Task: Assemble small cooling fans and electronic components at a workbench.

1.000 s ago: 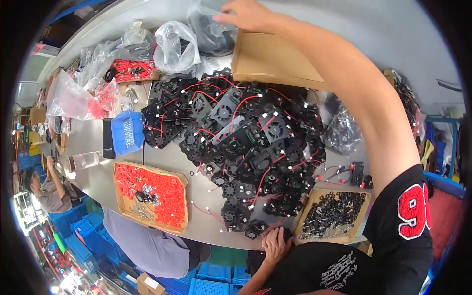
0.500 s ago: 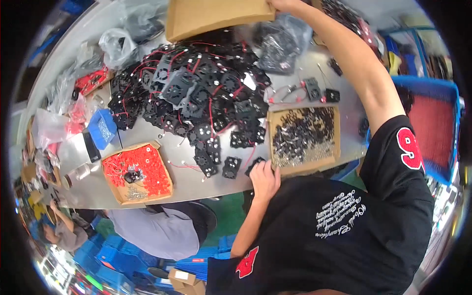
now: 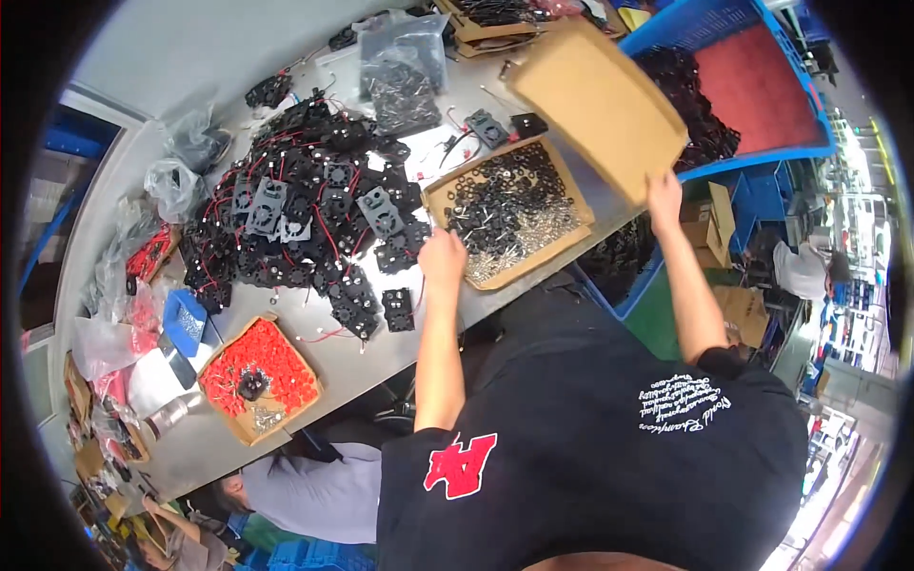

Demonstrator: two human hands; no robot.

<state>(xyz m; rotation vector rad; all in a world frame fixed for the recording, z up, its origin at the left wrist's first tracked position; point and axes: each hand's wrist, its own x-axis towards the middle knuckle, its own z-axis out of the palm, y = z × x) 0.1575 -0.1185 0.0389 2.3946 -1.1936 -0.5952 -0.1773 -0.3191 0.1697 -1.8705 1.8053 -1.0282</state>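
My right hand [image 3: 664,198] grips the near corner of a shallow brown cardboard lid or tray [image 3: 595,109], which is held tilted at the right end of the table with its bare brown face showing. My left hand [image 3: 444,255] is closed at the left rim of a second cardboard tray [image 3: 583,234]; its fingertips are partly hidden. In that tray lie small black parts [image 3: 490,195] and silver screws [image 3: 543,233]. Left of my left hand spreads a heap of black fan units [image 3: 286,214] with red wires. One black unit [image 3: 397,309] lies apart near the table's front edge.
A cardboard tray of red parts [image 3: 257,366] sits at the left front beside a blue bin [image 3: 185,322]. Clear bags of dark parts [image 3: 405,86] lie behind. A large blue crate [image 3: 809,143] stands at the right. A person in grey [image 3: 309,490] is at the near left.
The cardboard lid has come from the table's far side to the right, held in my right hand. My left hand has moved from the tray's near-left corner to its left rim. The view has turned.
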